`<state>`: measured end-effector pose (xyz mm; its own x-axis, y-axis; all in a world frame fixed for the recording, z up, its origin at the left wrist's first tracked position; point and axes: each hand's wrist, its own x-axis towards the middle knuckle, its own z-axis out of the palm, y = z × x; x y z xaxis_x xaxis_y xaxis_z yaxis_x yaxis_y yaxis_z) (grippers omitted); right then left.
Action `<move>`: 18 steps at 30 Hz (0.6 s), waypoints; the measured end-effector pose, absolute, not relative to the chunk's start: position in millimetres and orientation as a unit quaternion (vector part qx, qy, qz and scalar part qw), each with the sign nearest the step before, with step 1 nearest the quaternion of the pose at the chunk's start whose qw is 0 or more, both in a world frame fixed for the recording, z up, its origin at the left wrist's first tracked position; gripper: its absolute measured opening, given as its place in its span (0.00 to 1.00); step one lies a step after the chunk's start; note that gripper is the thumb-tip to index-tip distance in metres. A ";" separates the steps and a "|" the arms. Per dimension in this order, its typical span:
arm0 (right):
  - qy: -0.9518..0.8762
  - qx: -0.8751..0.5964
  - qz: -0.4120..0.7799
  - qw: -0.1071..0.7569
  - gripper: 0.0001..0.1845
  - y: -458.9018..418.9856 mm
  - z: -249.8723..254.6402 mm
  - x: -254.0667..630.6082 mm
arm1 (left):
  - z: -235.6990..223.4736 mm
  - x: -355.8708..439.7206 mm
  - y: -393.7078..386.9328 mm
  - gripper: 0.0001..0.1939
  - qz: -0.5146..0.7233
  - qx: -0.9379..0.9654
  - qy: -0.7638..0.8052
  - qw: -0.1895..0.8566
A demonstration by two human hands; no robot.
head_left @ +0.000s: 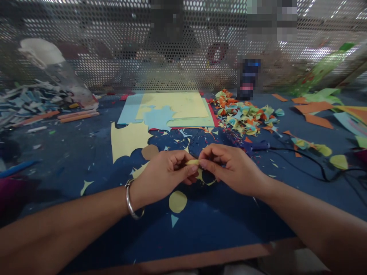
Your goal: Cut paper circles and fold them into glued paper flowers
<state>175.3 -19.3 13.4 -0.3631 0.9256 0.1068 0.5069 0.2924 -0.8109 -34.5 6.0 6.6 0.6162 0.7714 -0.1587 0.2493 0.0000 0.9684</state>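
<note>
A small folded piece of yellow paper (192, 162) is pinched between my left hand (169, 170) and my right hand (229, 164), over the middle of the dark blue table. Both hands are closed, with thumbs and fingertips pressed on the paper. Below them lies a flat yellow paper circle (178, 201), and beside it a light blue paper triangle (174, 220). A brown disc (150, 152) sits just beyond my left hand, next to a yellow sheet with round cut-outs (129, 139). My fingers partly hide the folded paper.
Coloured sheets (174, 105) are stacked at the back. Right of them is a heap of small folded paper pieces (241, 112). A purple tool (259, 145) with a black cable lies at right. At left stand a clear bottle (71, 82), paper strips (31, 101) and a blue pen (17, 168).
</note>
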 end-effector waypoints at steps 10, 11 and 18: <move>-0.758 -0.468 0.365 0.269 0.09 -21.1 13.5 174.3 | 9.7 -34.4 7.3 0.18 0.184 0.687 0.389 0.586; -0.757 -0.469 0.368 0.267 0.09 -21.3 13.6 174.2 | 9.8 -34.7 7.5 0.18 0.180 0.692 0.390 0.580; -0.760 -0.468 0.363 0.268 0.09 -22.7 17.9 174.4 | 13.1 -40.3 10.2 0.20 0.179 0.746 0.383 0.514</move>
